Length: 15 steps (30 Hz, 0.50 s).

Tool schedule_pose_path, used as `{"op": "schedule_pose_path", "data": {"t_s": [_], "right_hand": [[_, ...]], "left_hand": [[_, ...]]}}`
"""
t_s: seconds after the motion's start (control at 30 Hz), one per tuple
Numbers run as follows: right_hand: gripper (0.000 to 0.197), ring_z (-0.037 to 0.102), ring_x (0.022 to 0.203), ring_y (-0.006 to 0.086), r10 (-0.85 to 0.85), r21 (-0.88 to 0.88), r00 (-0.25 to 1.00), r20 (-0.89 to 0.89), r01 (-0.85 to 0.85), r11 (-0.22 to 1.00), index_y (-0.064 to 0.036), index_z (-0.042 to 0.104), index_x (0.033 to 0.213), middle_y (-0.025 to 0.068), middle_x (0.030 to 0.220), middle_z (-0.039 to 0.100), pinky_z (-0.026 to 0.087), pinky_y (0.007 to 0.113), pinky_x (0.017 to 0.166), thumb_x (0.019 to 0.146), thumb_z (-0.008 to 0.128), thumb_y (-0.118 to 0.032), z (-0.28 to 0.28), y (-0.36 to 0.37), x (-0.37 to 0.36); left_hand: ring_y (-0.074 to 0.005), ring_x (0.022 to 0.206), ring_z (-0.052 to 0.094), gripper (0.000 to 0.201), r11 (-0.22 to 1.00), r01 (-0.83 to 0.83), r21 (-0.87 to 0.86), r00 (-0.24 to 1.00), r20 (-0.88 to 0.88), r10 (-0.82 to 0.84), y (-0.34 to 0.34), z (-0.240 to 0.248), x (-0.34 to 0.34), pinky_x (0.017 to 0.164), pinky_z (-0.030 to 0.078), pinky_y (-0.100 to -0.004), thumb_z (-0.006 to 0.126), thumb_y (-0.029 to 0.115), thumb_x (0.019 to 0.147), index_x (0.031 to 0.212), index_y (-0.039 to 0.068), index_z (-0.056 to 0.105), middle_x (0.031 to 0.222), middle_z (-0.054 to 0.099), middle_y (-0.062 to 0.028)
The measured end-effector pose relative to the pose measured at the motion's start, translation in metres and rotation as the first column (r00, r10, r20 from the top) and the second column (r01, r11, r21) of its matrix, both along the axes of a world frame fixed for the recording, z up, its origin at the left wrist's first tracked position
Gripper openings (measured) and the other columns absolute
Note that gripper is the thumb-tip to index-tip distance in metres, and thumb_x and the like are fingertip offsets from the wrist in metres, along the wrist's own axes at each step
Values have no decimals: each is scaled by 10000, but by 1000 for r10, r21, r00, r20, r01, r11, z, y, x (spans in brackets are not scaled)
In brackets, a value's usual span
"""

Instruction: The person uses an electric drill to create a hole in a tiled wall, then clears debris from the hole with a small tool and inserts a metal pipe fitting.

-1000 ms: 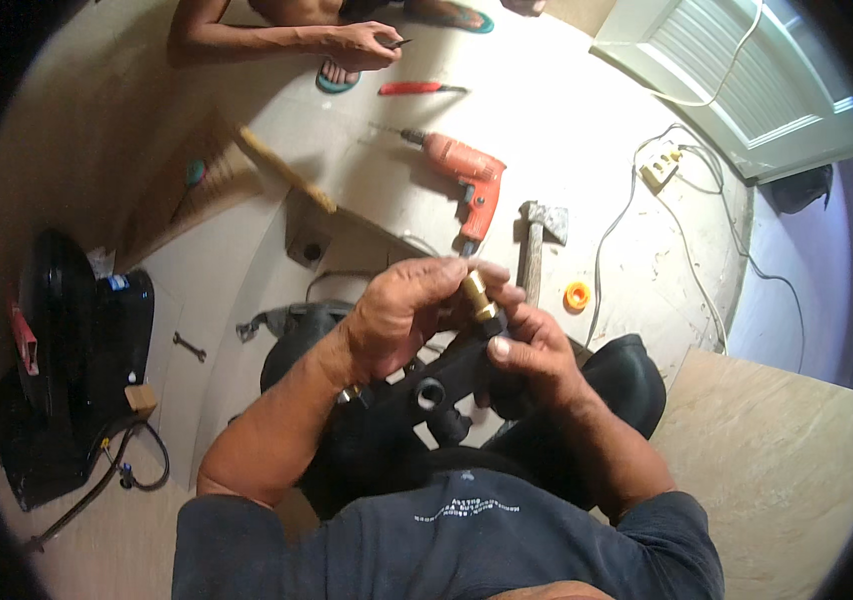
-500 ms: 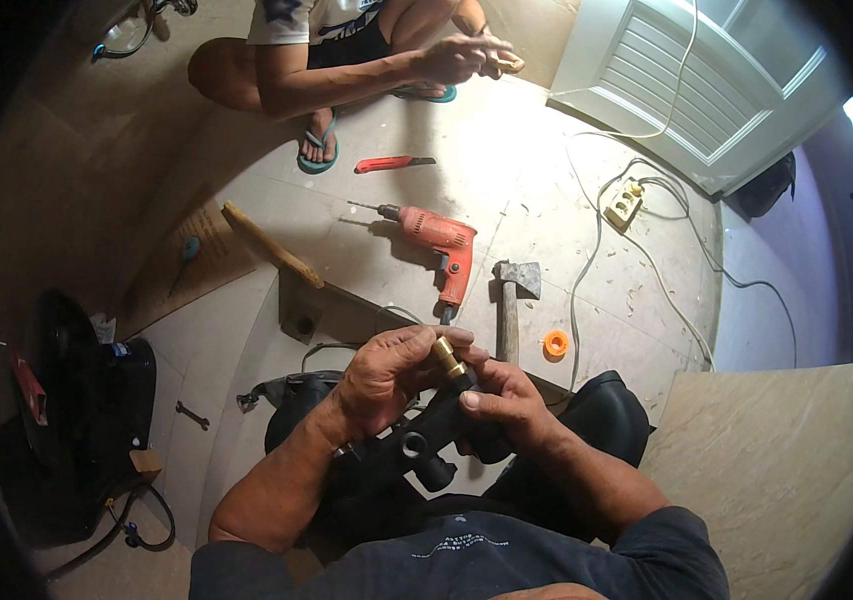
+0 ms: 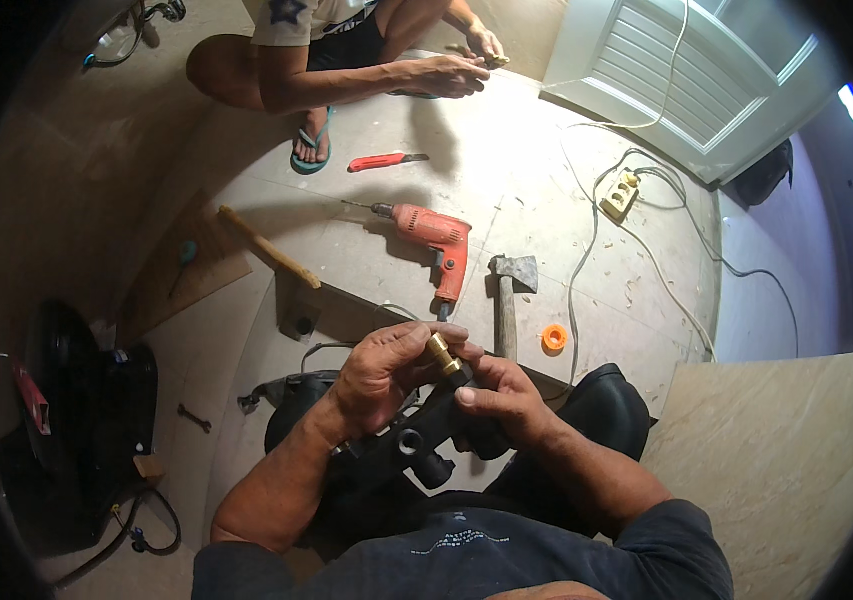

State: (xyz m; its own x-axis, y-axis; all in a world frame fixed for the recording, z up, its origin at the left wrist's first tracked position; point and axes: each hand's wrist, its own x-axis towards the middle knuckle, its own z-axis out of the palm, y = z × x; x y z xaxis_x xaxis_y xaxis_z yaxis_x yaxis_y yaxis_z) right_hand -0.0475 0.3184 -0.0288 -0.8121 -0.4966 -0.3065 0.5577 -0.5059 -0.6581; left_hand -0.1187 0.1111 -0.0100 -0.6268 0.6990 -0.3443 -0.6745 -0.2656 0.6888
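Over my lap I hold a black valve-like body [image 3: 432, 425] with round ports on its near side. A brass fitting [image 3: 444, 352] stands up from its far end. My left hand [image 3: 382, 370] is closed, its thumb and fingers around the brass fitting. Wrapped about the black body just below the fitting, my right hand [image 3: 502, 392] has its thumb pressed on top. The fingers of both hands partly hide where brass meets black.
Beyond my hands lie a red drill [image 3: 434, 230], an axe [image 3: 508, 310], an orange tape roll [image 3: 554, 338], a utility knife [image 3: 387, 161] and a wooden stick [image 3: 269, 247]. A power strip [image 3: 621, 194] with cables is at right. Another person [image 3: 347, 60] squats opposite, handling something small.
The other person's hands have come lower and moved apart around the small thing. My own hands keep nearly the same hold; the whole view has shifted slightly.
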Motion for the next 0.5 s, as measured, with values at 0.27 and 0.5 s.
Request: {"op": "schedule_pose_path", "data": {"t_s": [0.27,0.5], "right_hand": [[437,691,636,192,6,-20,1000,-2,-6,1000,16,526,1254,138,864,681,595,325,564,931,711,-212,-6,0,2],[446,695,645,198,10,-22,1000,-4,-10,1000,24,525,1270,137,869,678,596,326,565,934,706,-206,-2,0,1]], "left_hand": [[-251,1192,646,461,1000,-7,-17,1000,10,7,1,2,0,1110,438,-441,435,332,1078,1312,-31,597,1237,687,-174],[-205,1139,664,442,1000,-24,15,1000,14,24,2,5,1,1055,485,-366,451,319,1092,1301,-34,614,1203,698,-151]]}}
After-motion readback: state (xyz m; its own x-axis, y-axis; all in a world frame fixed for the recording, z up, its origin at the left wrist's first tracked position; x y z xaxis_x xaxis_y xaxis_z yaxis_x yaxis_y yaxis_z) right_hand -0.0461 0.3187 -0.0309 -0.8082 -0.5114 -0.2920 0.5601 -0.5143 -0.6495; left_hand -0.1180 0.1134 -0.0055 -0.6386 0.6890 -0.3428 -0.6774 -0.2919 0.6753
